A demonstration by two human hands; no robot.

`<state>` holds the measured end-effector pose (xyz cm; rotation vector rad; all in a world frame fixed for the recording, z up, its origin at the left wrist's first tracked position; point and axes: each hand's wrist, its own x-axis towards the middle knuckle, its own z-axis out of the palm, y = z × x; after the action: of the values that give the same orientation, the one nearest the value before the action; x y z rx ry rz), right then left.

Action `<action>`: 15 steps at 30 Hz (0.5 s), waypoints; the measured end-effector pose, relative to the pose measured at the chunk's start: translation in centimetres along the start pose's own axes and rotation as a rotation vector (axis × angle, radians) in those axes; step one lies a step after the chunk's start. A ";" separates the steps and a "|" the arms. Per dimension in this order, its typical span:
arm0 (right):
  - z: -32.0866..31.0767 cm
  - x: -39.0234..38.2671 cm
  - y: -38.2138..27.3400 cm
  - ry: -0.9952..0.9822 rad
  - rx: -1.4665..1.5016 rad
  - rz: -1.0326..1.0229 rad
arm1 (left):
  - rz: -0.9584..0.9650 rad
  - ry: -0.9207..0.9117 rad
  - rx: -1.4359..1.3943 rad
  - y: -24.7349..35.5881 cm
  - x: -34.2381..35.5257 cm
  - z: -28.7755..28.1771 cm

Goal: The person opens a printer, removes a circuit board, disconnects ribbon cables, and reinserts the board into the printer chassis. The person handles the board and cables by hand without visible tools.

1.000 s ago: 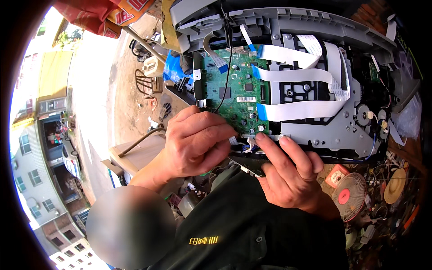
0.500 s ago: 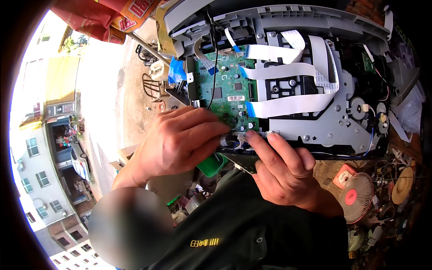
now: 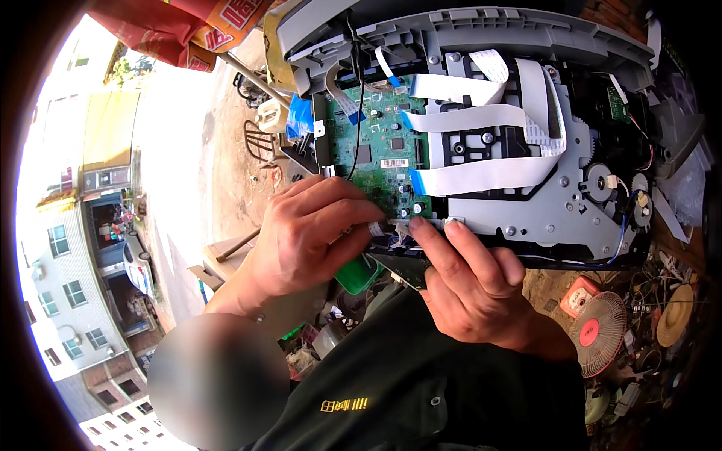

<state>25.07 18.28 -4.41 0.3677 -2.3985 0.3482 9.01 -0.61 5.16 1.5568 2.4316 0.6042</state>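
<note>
An opened machine, perhaps a printer, shows its green circuit board [image 3: 368,180] and white ribbon cables [image 3: 466,119] with blue ends. My left hand [image 3: 304,237] is at the board's near left corner, fingers bent and pinched together. What lies between those fingertips is hidden; a bundle of thin wires with a white connector [image 3: 403,231] is right beside them. On that near edge my right hand [image 3: 474,289] rests with the index fingertip against the connector area. Its middle finger is stretched out too, and the others curl loosely. The thumb is mostly hidden.
A grey plastic frame [image 3: 481,30] bounds the machine's far side. A thin black cable [image 3: 362,90] hangs over the board. Below right are a fan [image 3: 598,333] and clutter; a green container [image 3: 357,274] sits under my left hand. A red bag [image 3: 173,30] hangs at upper left.
My left hand has shifted slightly, its wrist moving a little right, and a stick now shows behind it. The wires by the fingertips moved slightly. My right hand stays nearly still.
</note>
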 end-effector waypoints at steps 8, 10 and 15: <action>-0.3 0.1 0.2 0.002 -0.009 -0.014 | 0.032 0.107 0.052 0.1 -0.6 1.3; -0.2 0.1 0.1 0.000 -0.014 -0.016 | 0.049 0.138 0.036 -0.2 -1.0 1.7; -0.1 0.3 -0.1 0.009 -0.013 -0.003 | 0.057 0.185 0.028 -0.6 -1.4 2.4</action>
<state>24.92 18.20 -4.18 0.3630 -2.3905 0.3327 9.95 -1.54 2.67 1.6547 2.5448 0.7587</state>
